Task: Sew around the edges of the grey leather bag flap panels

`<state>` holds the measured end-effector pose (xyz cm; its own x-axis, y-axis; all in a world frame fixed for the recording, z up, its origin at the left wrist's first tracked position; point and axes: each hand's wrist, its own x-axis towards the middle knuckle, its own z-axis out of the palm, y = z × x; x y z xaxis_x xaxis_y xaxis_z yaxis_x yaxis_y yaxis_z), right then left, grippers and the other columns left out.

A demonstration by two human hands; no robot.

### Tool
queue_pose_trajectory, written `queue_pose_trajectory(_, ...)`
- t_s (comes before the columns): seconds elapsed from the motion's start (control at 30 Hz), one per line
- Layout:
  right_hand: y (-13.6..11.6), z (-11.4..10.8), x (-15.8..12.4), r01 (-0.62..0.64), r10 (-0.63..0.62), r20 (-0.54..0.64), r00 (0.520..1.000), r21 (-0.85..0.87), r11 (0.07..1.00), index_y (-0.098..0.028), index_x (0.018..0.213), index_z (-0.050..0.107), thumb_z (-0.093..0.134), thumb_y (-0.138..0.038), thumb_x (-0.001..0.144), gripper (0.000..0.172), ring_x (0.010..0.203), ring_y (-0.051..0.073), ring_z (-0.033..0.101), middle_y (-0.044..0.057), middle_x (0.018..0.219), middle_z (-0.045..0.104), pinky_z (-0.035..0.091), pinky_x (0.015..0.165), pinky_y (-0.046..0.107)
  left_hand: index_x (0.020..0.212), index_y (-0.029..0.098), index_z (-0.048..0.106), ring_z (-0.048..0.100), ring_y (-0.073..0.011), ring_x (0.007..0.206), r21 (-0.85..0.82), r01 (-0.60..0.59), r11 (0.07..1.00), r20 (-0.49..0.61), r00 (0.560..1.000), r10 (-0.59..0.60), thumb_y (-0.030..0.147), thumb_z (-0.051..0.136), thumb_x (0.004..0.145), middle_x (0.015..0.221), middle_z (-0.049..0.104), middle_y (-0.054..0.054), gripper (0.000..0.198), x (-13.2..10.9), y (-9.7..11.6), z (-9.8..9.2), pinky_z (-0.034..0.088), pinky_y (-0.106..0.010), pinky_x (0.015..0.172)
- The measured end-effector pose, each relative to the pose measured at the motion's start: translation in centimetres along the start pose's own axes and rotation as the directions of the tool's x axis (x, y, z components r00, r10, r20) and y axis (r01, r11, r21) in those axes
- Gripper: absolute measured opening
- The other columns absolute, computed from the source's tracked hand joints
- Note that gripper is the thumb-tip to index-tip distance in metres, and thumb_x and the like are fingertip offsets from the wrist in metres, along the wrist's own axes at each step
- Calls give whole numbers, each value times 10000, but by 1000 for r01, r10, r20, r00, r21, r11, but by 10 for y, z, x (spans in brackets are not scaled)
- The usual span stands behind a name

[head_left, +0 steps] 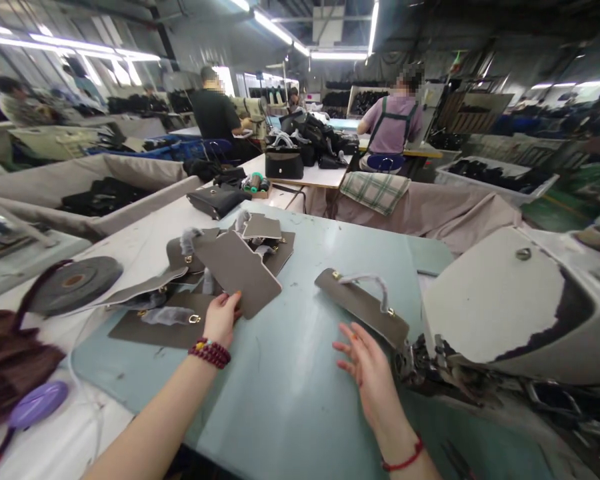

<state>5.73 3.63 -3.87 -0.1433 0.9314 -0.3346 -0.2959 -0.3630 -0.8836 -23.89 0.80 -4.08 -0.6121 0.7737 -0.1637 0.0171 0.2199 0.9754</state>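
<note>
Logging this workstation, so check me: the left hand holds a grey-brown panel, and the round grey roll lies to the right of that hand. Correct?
Not quite: the head view shows the round grey roll to the left of the left hand, which does hold a grey-brown panel.

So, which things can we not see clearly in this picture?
All in the head view:
Left hand: some fingertips, hidden by the hand itself and the grey bag panel it holds.
Piled bag pieces: how many, hidden by that panel and each other.
Sewing machine: needle, lost among dark, blurred parts; body cut by right edge.
Dark tool: its kind; blurred, cut by bottom edge.
</note>
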Motion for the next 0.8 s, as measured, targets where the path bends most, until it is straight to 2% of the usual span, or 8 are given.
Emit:
queue_pose_trajectory(0.13, 25, -15, -44, 27, 6, 112, 994, -286, 958, -137, 1059, 673, 637, -484, 837, 414, 748, 246, 703, 172, 1037, 730, 556, 543, 313, 970, 135, 587, 602, -125, 705, -123, 38, 992, -47, 998, -44, 322, 602, 896, 893, 622, -21, 201, 5, 10, 14, 517, -249, 598)
queue_pose_trajectory(0.2, 31, -20, -66, 200, -136, 173, 975, -431, 880, -159, 1103, 673, 569, -404, 895, 338, 819, 256, 706, 157, 1076, 721, 579, 590, 327, 943, 154, 572, 602, -109, 679, -180, 51, 982, -17, 998, -55, 294, 642, 853, 872, 635, -16, 180, -12, 14, 23, 513, -217, 593)
queue_pose_trajectory(0.33, 21, -15, -91, 652, -511, 445, 735, -670, 355, -214, 1370, 516, 551, -186, 879, 493, 1221, 315, 553, 135, 1377, 554, 542, 927, 461, 1046, 181, 596, 646, -127, 727, -244, 120, 962, 176, 981, -78, 358, 714, 786, 971, 692, -43, 336, -85, 17, 40, 549, -236, 656)
queue_pose_trajectory(0.4, 13, -12, -96, 688, -554, 532, 640, -718, 105, -208, 1392, 496, 513, -114, 874, 527, 1283, 334, 488, 143, 1426, 504, 483, 992, 527, 1100, 198, 602, 661, -144, 778, -269, 191, 944, 299, 948, -106, 383, 708, 800, 1017, 703, -46, 368, -130, 17, 47, 557, -249, 677)
queue_pose_trajectory(0.5, 5, -19, -104, 711, -557, 609, 565, -702, -46, -220, 1297, 593, 443, -76, 911, 439, 1230, 314, 528, 127, 1347, 584, 487, 965, 518, 1152, 226, 594, 667, -173, 894, -324, 324, 889, 458, 876, -152, 365, 677, 842, 1112, 694, -52, 350, -184, 18, 54, 559, -260, 721)
queue_pose_trajectory(0.63, 4, -39, -122, 779, -539, 620, 571, -617, 115, -228, 1260, 623, 434, -163, 969, 352, 1122, 270, 608, 96, 1229, 674, 495, 952, 443, 1136, 233, 589, 651, -213, 1002, -345, 372, 862, 525, 837, -151, 363, 623, 885, 1153, 667, -61, 284, -220, 15, 61, 550, -314, 835)
queue_pose_trajectory(0.7, 3, -47, -134, 691, -509, 486, 710, -617, 376, -206, 1237, 637, 432, -206, 982, 327, 1048, 246, 650, 97, 1169, 699, 522, 907, 371, 1168, 258, 562, 622, -224, 1078, -331, 265, 906, 453, 887, -94, 400, 596, 896, 1185, 636, -49, 309, -226, 10, 61, 490, -354, 973)
queue_pose_trajectory(0.8, -3, -58, -151, 393, -352, 189, 917, -584, 711, -185, 1114, 700, 464, -324, 988, 301, 869, 227, 683, 82, 963, 736, 541, 798, 302, 1295, 292, 475, 556, -241, 1167, -153, 0, 988, 133, 991, 20, 457, 660, 831, 1213, 581, -48, 526, -222, 1, 55, 416, -367, 1050)
